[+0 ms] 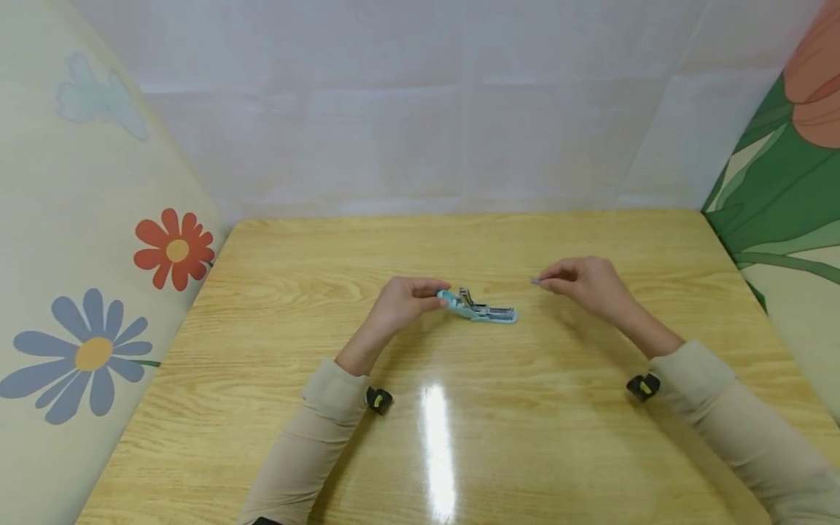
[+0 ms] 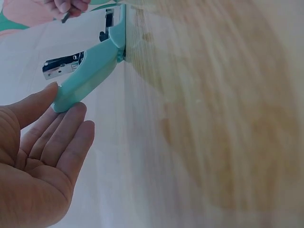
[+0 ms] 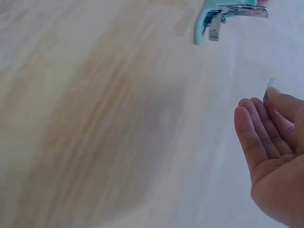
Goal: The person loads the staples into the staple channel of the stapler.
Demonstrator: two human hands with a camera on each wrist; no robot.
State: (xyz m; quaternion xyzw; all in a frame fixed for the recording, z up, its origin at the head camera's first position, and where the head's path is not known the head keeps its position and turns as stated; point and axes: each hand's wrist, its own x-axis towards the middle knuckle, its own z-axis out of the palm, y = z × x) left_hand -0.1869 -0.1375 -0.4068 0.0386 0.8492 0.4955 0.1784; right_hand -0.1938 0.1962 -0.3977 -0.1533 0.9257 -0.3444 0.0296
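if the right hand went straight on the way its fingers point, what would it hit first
Likely the open turquoise stapler, near its raised metal part: the right hand points across toward it. Its height is hard to judge, so it might pass over.

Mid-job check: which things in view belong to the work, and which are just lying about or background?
Job:
- opened teal stapler, held by left hand
- small grey strip, pinched by right hand

Surroundings:
- wooden table
- white backdrop
- floral side panels
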